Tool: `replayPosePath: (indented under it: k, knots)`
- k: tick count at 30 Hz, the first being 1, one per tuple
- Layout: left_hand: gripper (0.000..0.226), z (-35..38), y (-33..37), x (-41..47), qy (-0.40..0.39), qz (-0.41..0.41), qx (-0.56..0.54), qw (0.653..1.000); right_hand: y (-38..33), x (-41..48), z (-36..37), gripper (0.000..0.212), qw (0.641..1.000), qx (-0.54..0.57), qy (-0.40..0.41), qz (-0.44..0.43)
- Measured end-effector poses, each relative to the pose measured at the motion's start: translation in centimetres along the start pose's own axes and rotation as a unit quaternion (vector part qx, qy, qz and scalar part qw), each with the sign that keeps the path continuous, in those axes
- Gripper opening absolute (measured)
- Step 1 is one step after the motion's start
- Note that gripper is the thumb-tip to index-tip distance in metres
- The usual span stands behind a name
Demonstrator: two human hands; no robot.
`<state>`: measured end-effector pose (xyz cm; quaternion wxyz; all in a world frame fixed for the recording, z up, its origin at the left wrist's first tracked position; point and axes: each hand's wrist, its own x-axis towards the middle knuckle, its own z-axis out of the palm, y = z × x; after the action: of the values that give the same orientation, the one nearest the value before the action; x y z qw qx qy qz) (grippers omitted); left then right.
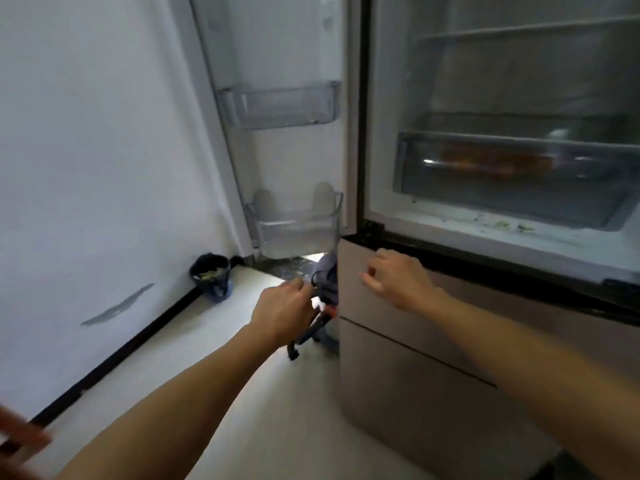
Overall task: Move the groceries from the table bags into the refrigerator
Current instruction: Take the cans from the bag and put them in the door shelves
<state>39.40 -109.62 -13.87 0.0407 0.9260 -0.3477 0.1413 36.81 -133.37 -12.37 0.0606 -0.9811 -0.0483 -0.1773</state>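
Both arms bare, stretched forward and well apart at the elbows, converging toward the hands.

Left forearm (173, 403): enters from lower left, rises diagonally to centre. Wrist straight. Left hand (282, 308): back up, knuckles toward camera, fingers (301, 284) curled forward and down. Whether they grip anything is too blurred to tell.

Right forearm (536, 348): enters from the right edge, runs up and left. Right hand (398, 278): higher than the left and just beside it, not touching. Back up, fingers (372, 277) loosely curled, tips pointing left, nothing held.
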Motion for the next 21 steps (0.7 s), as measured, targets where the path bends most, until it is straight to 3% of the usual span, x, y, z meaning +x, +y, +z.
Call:
replayPosePath:
  k: [3,8,16,21]
  knots:
    - [0.014,-0.7,-3.1,-8.4,-0.036,-0.076,0.031,0.996,-6.5,-1.3,2.7,0.028,0.996,0.065,-0.032,-0.055]
    - [0.021,-4.2,-7.9,-20.7,-0.055,-0.219,0.073,0.971,-19.5,-2.1,4.3,0.032,0.98,0.084,-0.062,-0.168]
    - [0.019,-12.3,-15.3,-41.2,-0.035,-0.354,0.123,0.927,-43.1,-4.6,3.6,0.038,0.934,0.114,-0.042,-0.336]
    - [0.019,-17.9,-19.6,-55.0,-0.036,-0.419,0.143,0.896,-59.2,-8.0,2.5,0.038,0.907,0.145,-0.033,-0.394]
